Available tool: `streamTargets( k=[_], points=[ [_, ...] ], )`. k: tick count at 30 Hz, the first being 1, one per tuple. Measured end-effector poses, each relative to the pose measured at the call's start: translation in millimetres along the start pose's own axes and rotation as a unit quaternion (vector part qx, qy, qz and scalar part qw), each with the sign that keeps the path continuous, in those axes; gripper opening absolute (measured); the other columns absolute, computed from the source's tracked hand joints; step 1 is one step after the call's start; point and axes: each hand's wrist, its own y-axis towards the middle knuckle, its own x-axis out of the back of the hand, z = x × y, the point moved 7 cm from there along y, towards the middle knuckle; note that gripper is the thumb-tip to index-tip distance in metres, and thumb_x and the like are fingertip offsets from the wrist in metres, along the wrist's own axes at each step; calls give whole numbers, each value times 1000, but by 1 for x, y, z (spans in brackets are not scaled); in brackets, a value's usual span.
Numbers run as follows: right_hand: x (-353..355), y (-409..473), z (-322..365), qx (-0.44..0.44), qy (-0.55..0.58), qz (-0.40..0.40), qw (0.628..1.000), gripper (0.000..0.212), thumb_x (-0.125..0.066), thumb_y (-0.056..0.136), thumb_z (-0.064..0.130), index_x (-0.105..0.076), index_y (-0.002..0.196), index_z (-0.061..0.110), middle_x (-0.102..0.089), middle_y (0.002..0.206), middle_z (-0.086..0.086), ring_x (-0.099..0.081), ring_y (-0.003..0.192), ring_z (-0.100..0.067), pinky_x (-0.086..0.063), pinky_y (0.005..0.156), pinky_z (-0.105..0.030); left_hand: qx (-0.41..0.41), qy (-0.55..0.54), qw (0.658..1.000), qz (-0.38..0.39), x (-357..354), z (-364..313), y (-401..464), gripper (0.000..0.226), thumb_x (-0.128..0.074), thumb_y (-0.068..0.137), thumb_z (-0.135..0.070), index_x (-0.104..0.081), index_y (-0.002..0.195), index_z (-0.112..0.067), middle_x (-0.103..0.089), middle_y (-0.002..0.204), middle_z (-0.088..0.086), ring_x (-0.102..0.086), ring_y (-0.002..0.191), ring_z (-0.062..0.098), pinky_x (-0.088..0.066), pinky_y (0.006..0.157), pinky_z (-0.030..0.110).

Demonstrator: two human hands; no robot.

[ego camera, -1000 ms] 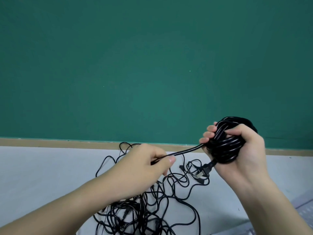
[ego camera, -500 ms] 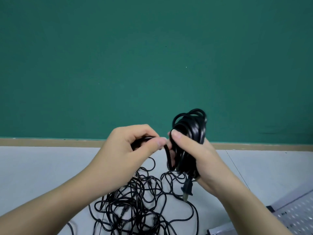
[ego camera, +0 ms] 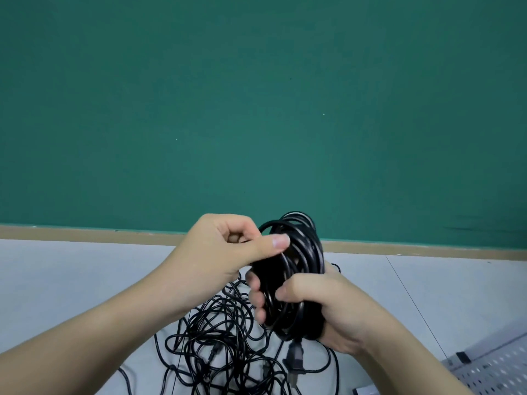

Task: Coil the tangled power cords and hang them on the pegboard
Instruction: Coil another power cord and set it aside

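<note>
A black coil of power cord [ego camera: 302, 252] stands upright in front of me. My right hand [ego camera: 328, 306] grips the coil's lower part, fingers curled round the bundle. My left hand [ego camera: 225, 249] pinches a strand of the cord at the coil's upper left, thumb pressed against it. A black plug [ego camera: 295, 363] dangles below the coil. A tangle of black cords [ego camera: 225, 346] lies on the white floor beneath my hands. A corner of the white pegboard [ego camera: 496, 369] shows at the lower right.
A green wall [ego camera: 256, 109] with a tan baseboard [ego camera: 85, 233] fills the background. The white floor [ego camera: 71, 280] extends to the left and right of the tangle.
My left hand has brought the cord strand up against the coil's top. My right hand has shifted lower on the coil. The plug hangs lower.
</note>
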Motion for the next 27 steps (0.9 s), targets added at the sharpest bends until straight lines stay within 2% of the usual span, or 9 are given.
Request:
streamTargets(
  k=[3, 7, 12, 14, 18, 20, 22, 25, 27],
  points=[
    [4, -3, 14, 58, 78, 5, 995, 34, -67, 62, 5, -68, 96, 2, -58, 97, -17, -60, 83, -25, -52, 81, -40, -2, 26, 999, -25, 5, 5, 5, 65, -70, 84, -55, -52, 70, 7, -54, 52, 8, -41, 41, 14, -36, 48, 22],
    [23, -8, 38, 123, 153, -34, 980, 48, -81, 48, 7, -70, 95, 1, -61, 97, -15, -61, 82, -24, -55, 77, -38, 6, 106, 994, -19, 12, 18, 14, 52, -55, 87, -63, -60, 64, -17, -47, 57, 1, -42, 55, 17, -39, 60, 30],
    [42, -11, 46, 161, 208, -84, 961, 49, -76, 44, 1, -72, 93, 0, -59, 96, -17, -59, 80, -26, -56, 74, -40, 3, 199, 979, 37, 2, 27, 14, 55, -47, 86, -73, -62, 71, -22, -42, 60, -3, -38, 58, 17, -32, 60, 32],
    [46, -15, 47, 162, 170, -107, 966, 48, -72, 47, 1, -70, 95, 0, -60, 96, -18, -59, 80, -28, -56, 75, -40, -3, 186, 982, 41, -2, 27, 14, 53, -45, 88, -69, -57, 67, -22, -35, 59, -4, -31, 57, 20, -27, 61, 36],
    [54, -23, 45, 135, -23, -190, 972, 31, -64, 62, 5, -72, 91, 0, -62, 91, -21, -63, 80, -31, -55, 70, -35, 27, 130, 990, 53, -7, 30, 10, 50, -47, 92, -57, -53, 61, -19, -29, 51, -11, -20, 51, 17, -18, 53, 32],
    [52, -22, 37, 104, -76, -205, 970, 38, -74, 57, 17, -71, 92, 2, -65, 89, -20, -67, 80, -29, -51, 70, -38, 44, 133, 988, 72, -12, 33, 8, 51, -47, 96, -55, -57, 61, -20, -30, 48, -12, -20, 47, 14, -17, 50, 29],
    [48, -20, 28, 82, -121, -212, 966, 50, -76, 56, 28, -70, 98, 1, -66, 89, -18, -68, 82, -26, -51, 67, -34, 69, 132, 985, 92, -18, 37, 5, 55, -46, 107, -48, -58, 62, -20, -31, 46, -11, -20, 44, 11, -18, 46, 25],
    [44, -16, 23, 93, -122, -226, 962, 41, -66, 67, 19, -73, 105, 5, -65, 90, -17, -62, 83, -23, -50, 60, -29, 147, 88, 977, 131, -30, 51, -2, 51, -45, 107, -44, -57, 66, -16, -29, 50, -5, -20, 44, 12, -19, 44, 23],
    [46, -15, 20, 96, -72, -238, 964, 39, -62, 68, 16, -74, 103, 3, -67, 91, -12, -62, 77, -19, -50, 57, -27, 181, 48, 970, 157, -39, 56, -7, 49, -47, 105, -47, -57, 72, -13, -29, 53, -1, -20, 45, 13, -21, 44, 23]
  ],
)
